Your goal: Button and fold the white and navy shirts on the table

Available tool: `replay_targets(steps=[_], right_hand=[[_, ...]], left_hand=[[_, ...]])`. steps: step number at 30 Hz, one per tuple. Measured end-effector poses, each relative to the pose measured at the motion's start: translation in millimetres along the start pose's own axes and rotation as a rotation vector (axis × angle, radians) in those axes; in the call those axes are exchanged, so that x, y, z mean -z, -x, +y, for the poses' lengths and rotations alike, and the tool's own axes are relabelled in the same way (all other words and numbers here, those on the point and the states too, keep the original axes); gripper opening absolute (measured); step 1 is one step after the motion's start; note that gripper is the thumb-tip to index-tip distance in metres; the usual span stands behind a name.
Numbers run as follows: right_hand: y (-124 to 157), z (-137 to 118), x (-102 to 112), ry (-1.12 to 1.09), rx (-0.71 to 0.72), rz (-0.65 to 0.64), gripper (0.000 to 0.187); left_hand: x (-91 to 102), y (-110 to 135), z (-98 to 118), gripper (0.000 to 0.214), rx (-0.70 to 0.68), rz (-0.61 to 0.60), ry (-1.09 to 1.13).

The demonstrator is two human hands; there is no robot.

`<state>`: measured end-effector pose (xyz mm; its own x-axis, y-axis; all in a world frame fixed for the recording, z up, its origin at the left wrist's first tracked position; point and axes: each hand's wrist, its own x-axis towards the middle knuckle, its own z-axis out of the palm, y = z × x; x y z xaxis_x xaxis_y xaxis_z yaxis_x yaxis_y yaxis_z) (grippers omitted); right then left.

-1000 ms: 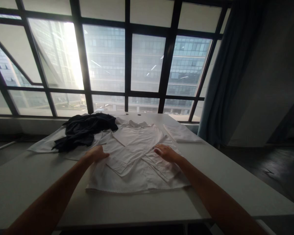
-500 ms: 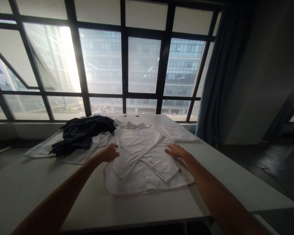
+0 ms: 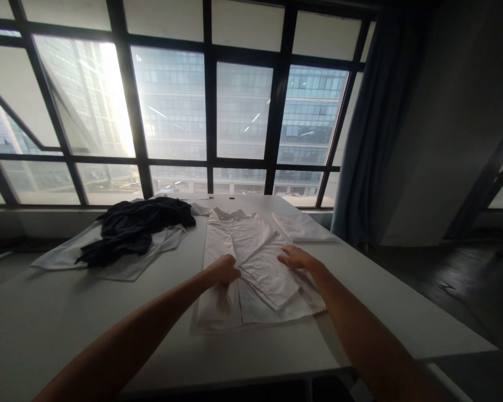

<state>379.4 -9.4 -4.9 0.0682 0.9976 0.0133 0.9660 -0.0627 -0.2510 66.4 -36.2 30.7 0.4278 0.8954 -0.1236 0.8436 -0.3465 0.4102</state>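
Note:
A white shirt (image 3: 260,273) lies on the table with its collar toward the window and its sleeves laid across the body. My left hand (image 3: 224,269) is closed on the shirt's left side, which is folded over toward the middle. My right hand (image 3: 295,258) rests at the right side of the shirt near a sleeve, its fingers stretched out and apart. The shirt's hem faces me, and the left part of it hangs loosely under my left hand.
On the left, a dark garment (image 3: 138,226) lies heaped over white cloth (image 3: 128,268). A folded white garment (image 3: 304,228) sits at the right back of the white table (image 3: 381,301). Behind are a window and a blue curtain (image 3: 360,167).
My left hand has moved right, carrying the shirt's left side inward over the body. My right hand has stayed nearly in place. The view has shifted slightly.

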Motion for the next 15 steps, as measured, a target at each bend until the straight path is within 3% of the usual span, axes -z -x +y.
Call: replay_targets(steps=[6, 9, 12, 15], right_hand=[[5, -6, 7, 0.011, 0.012, -0.077, 0.065], [6, -10, 9, 0.028, -0.006, -0.062, 0.064], [6, -14, 12, 0.041, -0.177, 0.029, 0.066], [7, -13, 17, 0.019, -0.346, 0.062, 0.063]], left_hand=[[8.7, 24, 8, 0.034, -0.047, -0.093, -0.040], [15.3, 36, 5, 0.039, -0.180, -0.022, -0.055], [12.7, 42, -12, 0.043, -0.397, 0.131, -0.195], [3.1, 43, -35, 0.064, -0.539, 0.071, -0.314]])
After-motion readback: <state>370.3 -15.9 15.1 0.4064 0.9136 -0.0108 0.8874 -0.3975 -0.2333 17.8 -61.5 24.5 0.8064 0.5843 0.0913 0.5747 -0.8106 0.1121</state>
